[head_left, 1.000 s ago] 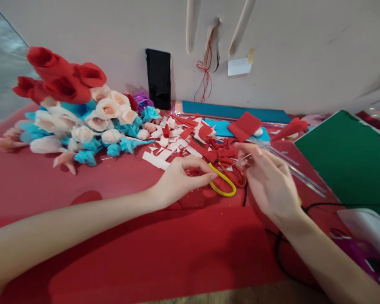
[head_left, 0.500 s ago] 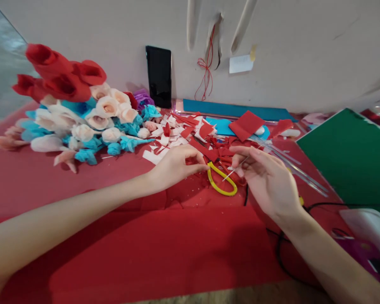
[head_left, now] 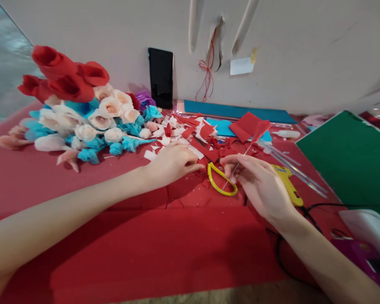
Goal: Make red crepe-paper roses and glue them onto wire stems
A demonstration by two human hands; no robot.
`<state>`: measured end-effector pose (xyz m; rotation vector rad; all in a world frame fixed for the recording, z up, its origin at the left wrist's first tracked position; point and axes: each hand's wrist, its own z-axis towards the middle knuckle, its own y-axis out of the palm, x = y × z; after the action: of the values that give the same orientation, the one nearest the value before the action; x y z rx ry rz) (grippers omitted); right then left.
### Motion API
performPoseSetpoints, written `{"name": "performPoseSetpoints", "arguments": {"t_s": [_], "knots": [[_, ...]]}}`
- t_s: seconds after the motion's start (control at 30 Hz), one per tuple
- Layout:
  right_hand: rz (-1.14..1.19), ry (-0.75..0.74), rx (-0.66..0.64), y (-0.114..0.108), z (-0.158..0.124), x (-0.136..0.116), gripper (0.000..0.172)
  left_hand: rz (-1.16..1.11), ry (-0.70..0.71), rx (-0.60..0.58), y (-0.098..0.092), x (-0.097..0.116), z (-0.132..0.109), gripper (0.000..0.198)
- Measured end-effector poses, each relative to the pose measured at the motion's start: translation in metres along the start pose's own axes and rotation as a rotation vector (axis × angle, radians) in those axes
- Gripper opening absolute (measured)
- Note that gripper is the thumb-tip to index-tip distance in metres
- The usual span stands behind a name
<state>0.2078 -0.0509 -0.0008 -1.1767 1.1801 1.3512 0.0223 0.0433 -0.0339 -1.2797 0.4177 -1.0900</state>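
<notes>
My right hand (head_left: pixel 261 188) pinches a thin stick (head_left: pixel 240 160) that carries a small red paper bud (head_left: pixel 261 128) at its far end. My left hand (head_left: pixel 172 162) lies on the red cloth with fingertips pressed together among red and white paper scraps (head_left: pixel 183 135); what they hold I cannot make out. Yellow-handled scissors (head_left: pixel 220 181) lie between the two hands. A yellow glue gun (head_left: pixel 286 183) shows just behind my right hand.
A heap of paper flowers in red, cream and blue (head_left: pixel 79 114) fills the left. A black phone (head_left: pixel 160 78) leans on the wall. Blue sheets (head_left: pixel 237 112), a green sheet (head_left: pixel 348 158), clear rods (head_left: pixel 291 162), a black cable (head_left: pixel 280 253) and a white-purple object (head_left: pixel 367 236) lie at the right.
My right hand has drawn toward me and lowered, bringing the stick with the red bud over the scissors. The glue gun has come into view. My left hand shifted slightly back among the scraps.
</notes>
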Motion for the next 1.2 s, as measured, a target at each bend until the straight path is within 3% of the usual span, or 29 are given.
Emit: {"name": "performPoseSetpoints", "arguments": {"t_s": [0.4,0.57,0.7,0.87,1.1,1.2], "knots": [[0.013,0.030,-0.010,0.001,0.001,-0.001,0.025,0.013,0.005,-0.037,-0.009,-0.001,0.002,0.017],[0.013,0.051,-0.005,0.003,0.000,-0.001,0.025,0.039,-0.038,0.004,-0.017,0.004,0.003,0.031],[0.021,0.092,-0.032,0.003,0.001,-0.002,0.026,-0.004,-0.073,0.016,-0.021,0.004,0.004,0.014],[0.033,0.155,-0.065,0.004,0.001,-0.002,0.028,-0.097,-0.126,-0.004,-0.023,0.006,0.003,0.031],[0.038,0.188,-0.065,0.005,0.001,0.000,0.028,-0.149,-0.081,0.011,-0.019,0.005,0.004,0.013],[0.034,0.190,-0.061,0.005,0.000,0.000,0.029,-0.188,-0.135,0.026,-0.024,0.007,0.003,0.028]]}}
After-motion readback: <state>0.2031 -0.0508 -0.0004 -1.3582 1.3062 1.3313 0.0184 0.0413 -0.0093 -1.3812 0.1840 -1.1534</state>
